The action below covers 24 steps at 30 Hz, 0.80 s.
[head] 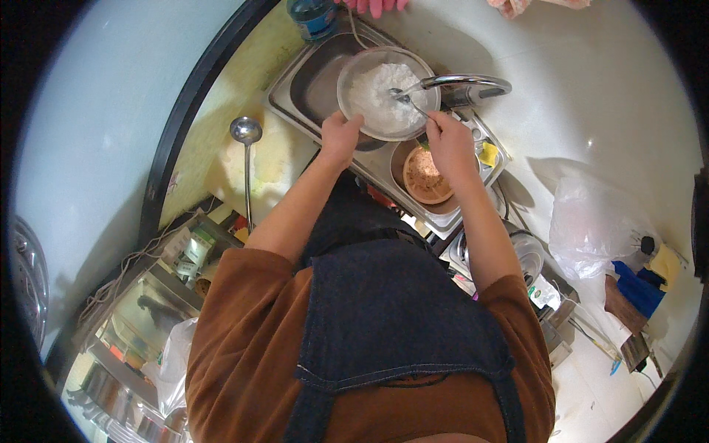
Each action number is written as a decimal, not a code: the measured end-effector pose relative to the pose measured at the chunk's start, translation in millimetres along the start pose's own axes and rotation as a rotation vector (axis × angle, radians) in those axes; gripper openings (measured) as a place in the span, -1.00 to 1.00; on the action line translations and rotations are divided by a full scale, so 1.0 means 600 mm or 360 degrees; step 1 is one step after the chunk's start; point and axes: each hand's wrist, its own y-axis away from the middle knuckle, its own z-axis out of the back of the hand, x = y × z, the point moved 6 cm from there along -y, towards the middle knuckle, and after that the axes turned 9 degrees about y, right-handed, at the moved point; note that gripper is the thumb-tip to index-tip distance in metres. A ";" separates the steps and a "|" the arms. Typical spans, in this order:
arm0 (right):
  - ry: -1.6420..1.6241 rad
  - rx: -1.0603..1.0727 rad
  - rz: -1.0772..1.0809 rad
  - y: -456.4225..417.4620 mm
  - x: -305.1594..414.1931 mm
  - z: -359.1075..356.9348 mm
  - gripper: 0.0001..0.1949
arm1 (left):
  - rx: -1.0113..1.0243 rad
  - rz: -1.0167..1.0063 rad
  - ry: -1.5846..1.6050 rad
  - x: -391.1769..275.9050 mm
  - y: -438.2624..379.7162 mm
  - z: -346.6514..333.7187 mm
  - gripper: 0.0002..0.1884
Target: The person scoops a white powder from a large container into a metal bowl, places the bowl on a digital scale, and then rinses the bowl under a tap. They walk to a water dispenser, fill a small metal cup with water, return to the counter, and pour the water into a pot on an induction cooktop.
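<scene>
Over the left basin (318, 75) of a steel double sink is a round, translucent bowl (354, 97) with white powder (394, 75) in it. My left hand (341, 139) grips the bowl's near-left rim, thumb on top. In my right hand (451, 145) is the thin handle of a metal spoon (419, 108), its head down in the powder. The chrome faucet's spout (462, 81) arches across the bowl's right side. Below my right hand, an orange-toned bowl (412, 185) of pinkish, speckled mixture sits in the right basin, partly hidden by my hand and forearm.
A metal ladle (246, 132) hangs at the left. Behind the sink are a blue-tinted plastic bottle (313, 21) and pink rubber gloves (376, 5). A yellow sponge (488, 154) lies at the sink's right end. Further right hangs a white plastic bag (581, 232).
</scene>
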 end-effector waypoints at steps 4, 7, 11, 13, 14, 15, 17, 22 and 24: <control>0.0174 -0.0044 0.0031 0.014 -0.003 0.019 -0.76 | 0.0034 0.0046 -0.0075 -0.001 0.012 -0.013 -0.70; 0.0176 -0.0013 0.0041 0.019 0.000 0.035 -0.76 | 0.0004 0.0043 -0.0342 -0.005 -0.003 -0.001 -0.69; 0.0223 -0.0066 0.0103 0.028 -0.011 0.038 -0.77 | 0.0138 -0.0032 -0.0077 -0.002 -0.008 -0.020 -0.70; 0.0257 -0.0072 0.0102 0.032 -0.018 0.043 -0.78 | 0.0165 -0.0024 -0.0236 0.001 -0.023 -0.013 -0.70; 0.0233 -0.0108 0.0114 0.034 -0.019 0.046 -0.79 | 0.0178 -0.0020 -0.0314 0.001 -0.031 -0.010 -0.70; 0.0212 -0.0136 0.0123 0.040 -0.020 0.048 -0.79 | 0.0194 -0.0041 -0.0342 0.000 -0.034 -0.010 -0.70; 0.0227 -0.0129 0.0132 0.045 -0.024 0.051 -0.79 | 0.0224 -0.0080 -0.0397 -0.001 -0.037 -0.010 -0.70; 0.0287 -0.0141 0.0189 0.034 -0.029 0.059 -0.76 | 0.0386 -0.0029 -0.0691 -0.029 -0.041 -0.019 -0.69; 0.0254 -0.0171 0.0244 0.032 -0.031 0.056 -0.75 | 0.0441 -0.0030 -0.0698 -0.024 -0.047 -0.018 -0.70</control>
